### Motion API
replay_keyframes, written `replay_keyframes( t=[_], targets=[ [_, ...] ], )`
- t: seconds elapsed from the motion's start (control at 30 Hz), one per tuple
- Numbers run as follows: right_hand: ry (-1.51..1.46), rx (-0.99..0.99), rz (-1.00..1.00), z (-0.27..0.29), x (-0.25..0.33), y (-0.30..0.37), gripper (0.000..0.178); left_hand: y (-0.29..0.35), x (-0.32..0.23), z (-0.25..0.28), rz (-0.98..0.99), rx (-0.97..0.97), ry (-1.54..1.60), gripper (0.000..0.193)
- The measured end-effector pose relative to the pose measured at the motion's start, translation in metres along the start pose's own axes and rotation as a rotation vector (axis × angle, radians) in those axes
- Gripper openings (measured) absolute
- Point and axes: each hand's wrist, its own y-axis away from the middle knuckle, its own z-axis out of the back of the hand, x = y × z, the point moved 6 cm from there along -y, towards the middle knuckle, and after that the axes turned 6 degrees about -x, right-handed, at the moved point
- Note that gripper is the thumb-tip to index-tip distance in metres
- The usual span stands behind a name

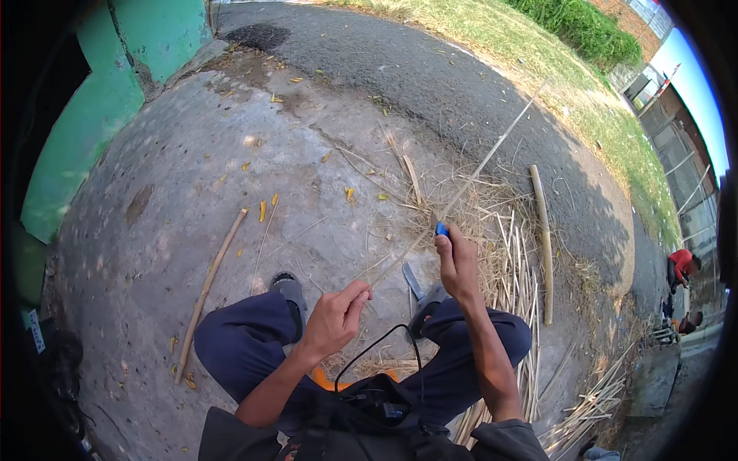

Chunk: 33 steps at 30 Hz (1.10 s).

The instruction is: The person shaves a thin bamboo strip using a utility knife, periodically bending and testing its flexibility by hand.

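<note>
My left hand [337,316] is closed on the near end of a long, thin bamboo strip [488,155], which slants away up to the right. Further along the strip, my right hand [460,265] is closed round a small blue-ended tool [441,229]. The blue end meets the strip; any blade there is too small to make out. On the ground between my feet lies a knife [413,282] with a broad grey blade, apart from both hands. Dry, curly shavings [461,203] are spread beneath the strip.
Split strips [516,284] lie piled right of my right leg, with more strips [596,407] at lower right. A thick pole [543,246] lies beyond them, and a thinner stick [211,296] on the left. A green wall [84,146] stands at left. People [679,269] sit far right.
</note>
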Motion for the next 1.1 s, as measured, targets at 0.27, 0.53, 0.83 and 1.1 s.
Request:
replay_keyframes(
  t=[0.27, 0.53, 0.83, 1.1],
  targets=[
    [-0.648, -0.234, -0.519, 0.019, -0.021, 0.001, 0.028, 0.0, 0.005, -0.006, 0.069, 0.113, -0.017, 0.012],
    [-0.791, -0.078, -0.709, -0.003, -0.038, 0.015, 0.024, 0.0, 0.018, -0.009, 0.167, 0.234, -0.023, 0.019],
    [-0.622, 0.194, -0.47, -0.038, 0.009, 0.022, 0.022, 0.007, 0.028, -0.039, 0.3, 0.392, 0.42, 0.021],
    [-0.587, 0.268, -0.484, -0.049, 0.011, 0.025, 0.028, 0.013, 0.04, -0.04, 0.503, 0.445, 0.558, 0.029]
  ],
)
